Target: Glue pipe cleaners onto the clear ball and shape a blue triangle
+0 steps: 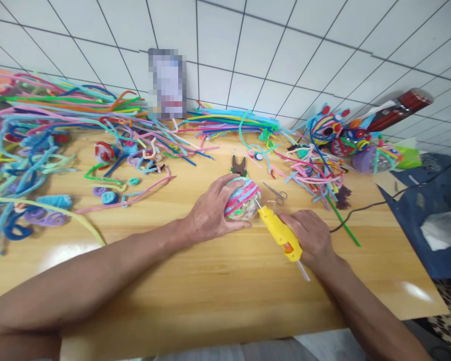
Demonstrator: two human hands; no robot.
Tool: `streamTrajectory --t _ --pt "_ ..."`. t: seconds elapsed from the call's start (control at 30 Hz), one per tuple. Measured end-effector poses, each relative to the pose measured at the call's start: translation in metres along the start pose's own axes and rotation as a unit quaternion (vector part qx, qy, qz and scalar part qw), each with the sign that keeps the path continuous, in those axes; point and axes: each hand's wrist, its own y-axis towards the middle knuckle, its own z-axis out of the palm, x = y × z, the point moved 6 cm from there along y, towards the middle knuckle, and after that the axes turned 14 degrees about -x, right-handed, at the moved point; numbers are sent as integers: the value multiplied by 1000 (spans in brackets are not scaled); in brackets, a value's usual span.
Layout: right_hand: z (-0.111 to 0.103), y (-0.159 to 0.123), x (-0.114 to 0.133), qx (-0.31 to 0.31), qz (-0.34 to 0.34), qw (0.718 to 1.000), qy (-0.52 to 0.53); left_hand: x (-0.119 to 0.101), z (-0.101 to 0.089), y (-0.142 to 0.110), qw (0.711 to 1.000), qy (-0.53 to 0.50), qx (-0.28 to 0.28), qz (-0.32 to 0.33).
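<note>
My left hand (214, 208) is wrapped round a ball (243, 198) partly covered with pink, blue and white pipe cleaner strips. Its lower right side is clear with mixed colours showing through. In my right hand (310, 230) is a yellow hot glue gun (280, 231), a clear glue stick poking out of its back end. The metal nozzle meets or nearly meets the ball's right side; I cannot tell which. Just behind the ball lie pliers (239, 165) with open jaws. Small scissors (276, 194) rest to the right of the ball, near the nozzle.
Pipe cleaners (78, 108) are heaped along the wall, with curled pieces (26, 175) at the left. A phone (168, 85) leans on the tiles. Finished-looking colourful figures (328, 131) stand at the back right. A dark cord (376, 203) runs off the table's right edge.
</note>
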Motion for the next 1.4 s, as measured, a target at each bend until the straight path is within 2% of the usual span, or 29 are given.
streamTrajectory --t 0.83,1.13,1.4 --pt "-3 9 12 5 -3 999 -35 0 -1 3 1000 10 1 -6" --pt "-2 7 10 -1 2 1000 -14 -2 -2 3 1000 12 1 8" --pt "-1 6 8 -2 6 1000 -7 0 -1 1 1000 10 14 -11"
